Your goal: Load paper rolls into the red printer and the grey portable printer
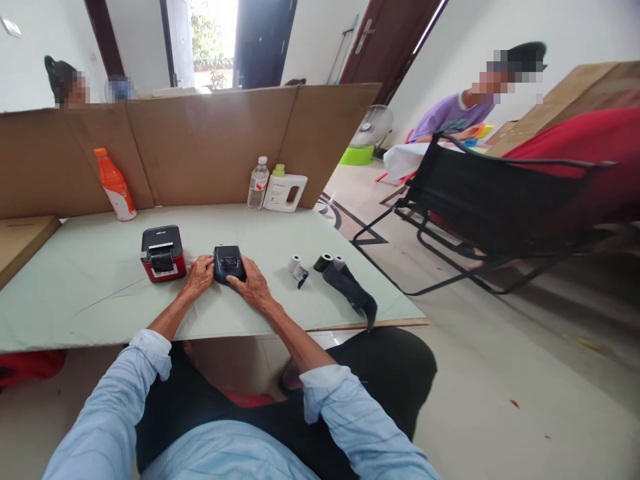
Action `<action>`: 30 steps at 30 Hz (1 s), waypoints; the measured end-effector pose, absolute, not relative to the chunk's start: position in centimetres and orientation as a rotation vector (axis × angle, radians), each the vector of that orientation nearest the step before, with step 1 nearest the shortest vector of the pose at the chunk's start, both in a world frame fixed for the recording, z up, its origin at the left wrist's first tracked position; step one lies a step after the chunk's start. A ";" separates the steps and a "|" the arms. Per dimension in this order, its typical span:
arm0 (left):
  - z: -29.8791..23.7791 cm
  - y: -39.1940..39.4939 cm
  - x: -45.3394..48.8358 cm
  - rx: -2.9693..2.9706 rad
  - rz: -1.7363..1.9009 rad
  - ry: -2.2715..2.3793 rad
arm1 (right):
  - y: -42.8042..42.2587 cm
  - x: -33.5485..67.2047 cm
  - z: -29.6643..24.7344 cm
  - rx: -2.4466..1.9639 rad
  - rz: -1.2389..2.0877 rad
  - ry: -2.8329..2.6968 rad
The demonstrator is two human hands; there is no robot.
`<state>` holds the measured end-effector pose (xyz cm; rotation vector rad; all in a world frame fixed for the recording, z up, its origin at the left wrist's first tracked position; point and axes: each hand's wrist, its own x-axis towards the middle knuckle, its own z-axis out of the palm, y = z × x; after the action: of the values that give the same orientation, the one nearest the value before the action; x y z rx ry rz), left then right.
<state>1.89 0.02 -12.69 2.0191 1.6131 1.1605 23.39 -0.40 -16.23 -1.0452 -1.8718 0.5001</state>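
A small black printer (229, 262) sits on the pale green table top (90, 280) in front of me. My left hand (199, 275) grips its left side with curled fingers. My right hand (251, 283) holds its right side and front edge, fingers closed against it. A red and black label printer (163, 253) stands just left of my left hand. To the right lie a small white paper roll (294, 263), a black roll (323, 262) and another white roll (339, 262), with a black strip of unrolled material (353, 293) trailing toward the table edge.
A cardboard screen (200, 147) stands along the back of the table. An orange bottle (115, 185), a clear water bottle (258, 184) and a white jug (285, 190) stand before it. A black folding chair (490, 200) is on the right; people sit beyond it and behind the screen.
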 end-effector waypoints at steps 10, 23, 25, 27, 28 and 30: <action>-11.8 -0.1 1.9 1.942 1.097 1.651 | -0.2 23.5 -16.7 -1.070 0.500 -1.870; -11.0 -0.2 2.1 1.716 1.116 1.612 | -0.2 23.4 -17.2 -1.114 0.477 -1.854; -10.9 -0.2 2.2 1.573 1.128 1.608 | -0.2 23.4 -17.3 -1.113 0.481 -1.856; -10.8 -0.1 2.3 1.475 1.126 1.610 | -0.2 23.4 -17.4 -1.111 0.479 -1.854; -10.7 0.0 2.4 1.449 1.122 1.613 | -0.2 23.5 -17.4 -1.110 0.477 -1.852; -10.7 0.2 2.5 1.405 1.117 1.618 | -0.2 23.5 -17.4 -1.109 0.473 -1.846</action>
<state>2.47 0.19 -10.68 1.4047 1.6179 1.1174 23.48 -0.16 -17.38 -1.1091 -1.8465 0.4728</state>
